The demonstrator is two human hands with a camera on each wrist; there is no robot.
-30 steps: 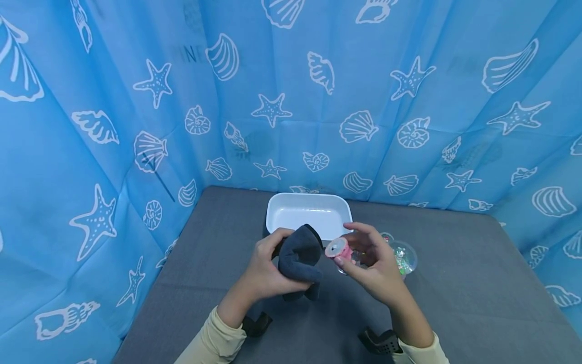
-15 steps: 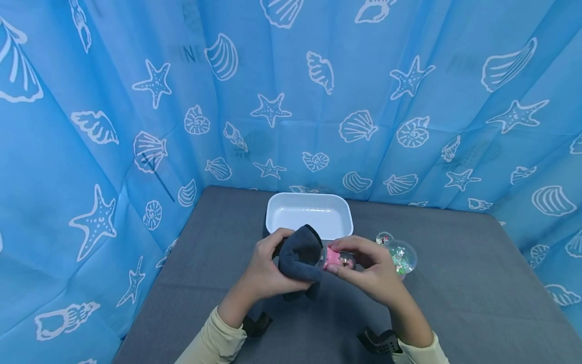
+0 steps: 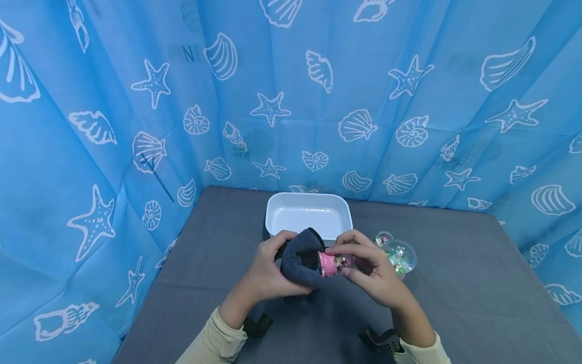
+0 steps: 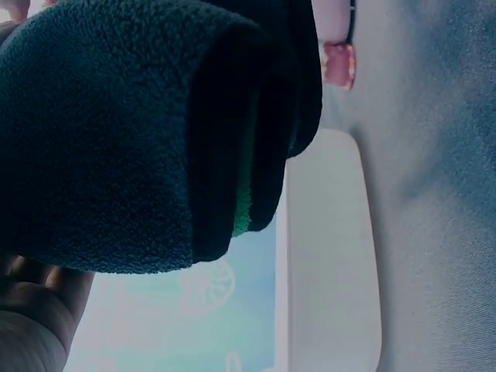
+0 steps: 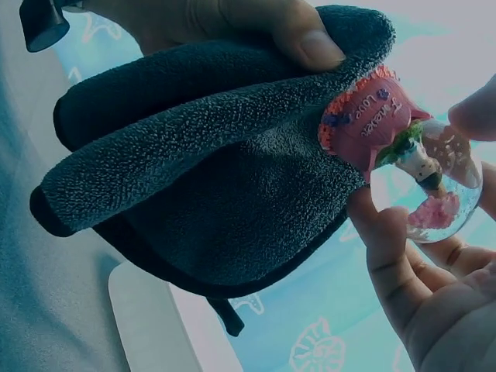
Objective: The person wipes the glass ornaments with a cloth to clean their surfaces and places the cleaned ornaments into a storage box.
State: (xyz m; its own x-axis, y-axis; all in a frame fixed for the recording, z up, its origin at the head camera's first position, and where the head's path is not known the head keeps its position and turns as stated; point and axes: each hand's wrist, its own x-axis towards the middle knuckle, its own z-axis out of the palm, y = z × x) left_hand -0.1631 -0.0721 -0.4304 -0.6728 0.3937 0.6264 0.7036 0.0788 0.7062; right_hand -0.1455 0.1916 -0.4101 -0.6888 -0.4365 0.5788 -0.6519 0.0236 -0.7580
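My left hand [image 3: 268,268] grips a folded dark grey towel [image 3: 300,260], its plush layers and dark edging filling much of the left wrist view. Against the towel's right side sits the pink base of a small snow globe [image 5: 372,124], tipped on its side, with raised lettering and a clear dome holding a little figure. My right hand [image 3: 377,268] holds that globe by its dome, fingertips around the clear ball. In the right wrist view, the left thumb [image 5: 322,50] presses the towel close beside the base.
A white rectangular basin [image 3: 309,215] stands behind the hands on the grey cloth-covered table [image 3: 477,283]. To the right lie a large clear globe [image 3: 400,258] with green bits inside and a smaller one [image 3: 383,237]. A blue shell-patterned curtain [image 3: 291,136] hangs behind.
The right hand has brought the snow globe left and turned it, so its base, earlier facing up and apart, now meets the towel. The left hand has barely shifted.
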